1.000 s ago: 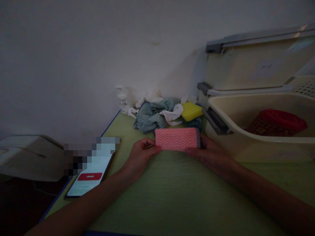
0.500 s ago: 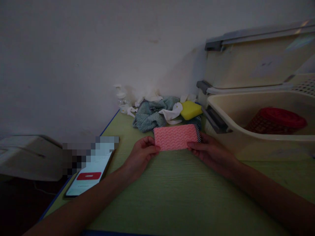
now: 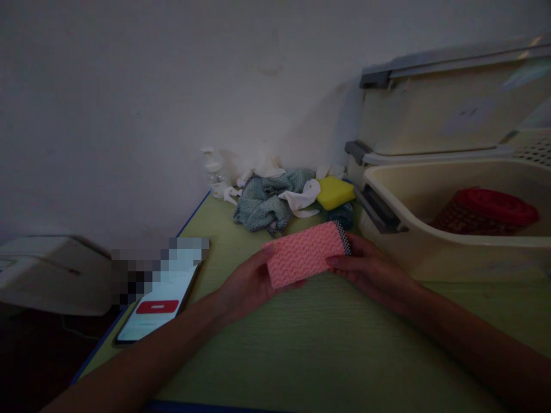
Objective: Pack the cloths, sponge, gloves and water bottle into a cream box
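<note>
Between my two hands a folded pink cloth (image 3: 303,254) with a wavy texture is held above the table. A black-and-white checked edging runs along its right end. My left hand (image 3: 253,281) grips the left end, thumb on top and fingers underneath. The right end is pinched by my right hand (image 3: 365,261), its thumb over the front and the other fingers partly hidden behind. The cloth tilts, its left end lower and nearer to me. Just beyond it lies a crumpled grey-green cloth (image 3: 262,209) with a similar checked edge.
A yellow sponge (image 3: 334,193), white gloves or cloths (image 3: 301,198) and a clear pump bottle (image 3: 214,175) stand at the back by the wall. A phone (image 3: 159,307) lies left on the green table (image 3: 301,355). At right a cream bin (image 3: 430,258) holds a red roll (image 3: 495,207).
The pink cloth has tilted, its left end coming down toward me. My left hand has shifted from pinching its lower left corner to supporting that end from beneath.
</note>
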### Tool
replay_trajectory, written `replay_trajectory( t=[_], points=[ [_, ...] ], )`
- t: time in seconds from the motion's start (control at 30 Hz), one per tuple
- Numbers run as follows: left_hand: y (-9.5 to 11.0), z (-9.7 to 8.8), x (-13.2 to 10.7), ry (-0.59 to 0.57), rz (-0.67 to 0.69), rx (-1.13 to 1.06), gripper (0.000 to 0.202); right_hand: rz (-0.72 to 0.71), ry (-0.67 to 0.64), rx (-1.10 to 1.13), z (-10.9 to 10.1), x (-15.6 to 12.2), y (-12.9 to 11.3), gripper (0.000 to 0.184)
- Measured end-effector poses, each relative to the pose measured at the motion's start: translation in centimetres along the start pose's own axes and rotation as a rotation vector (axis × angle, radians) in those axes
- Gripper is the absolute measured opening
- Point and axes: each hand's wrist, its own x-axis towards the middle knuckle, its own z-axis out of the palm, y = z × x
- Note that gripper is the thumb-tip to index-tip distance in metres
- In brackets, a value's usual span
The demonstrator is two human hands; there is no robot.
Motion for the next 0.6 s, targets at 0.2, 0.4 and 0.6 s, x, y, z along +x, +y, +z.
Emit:
replay_trajectory(
  t=[0.2,0.4,0.6],
  points=[
    [0.08,0.72,0.19,0.142,-0.018,-0.034,0.030,-0.002,-0.046,0.030,-0.06,-0.15,-0.08,0.051],
    [-0.01,0.59,0.26,0.178,-0.017,-0.042,0.025,0.002,-0.069,0.037,-0.47,0.41,0.04,0.050],
    [-0.24,0.58,0.28,0.213,0.039,-0.052,0.022,0.017,-0.075,0.029,-0.52,0.54,-0.01,0.037]
  ],
)
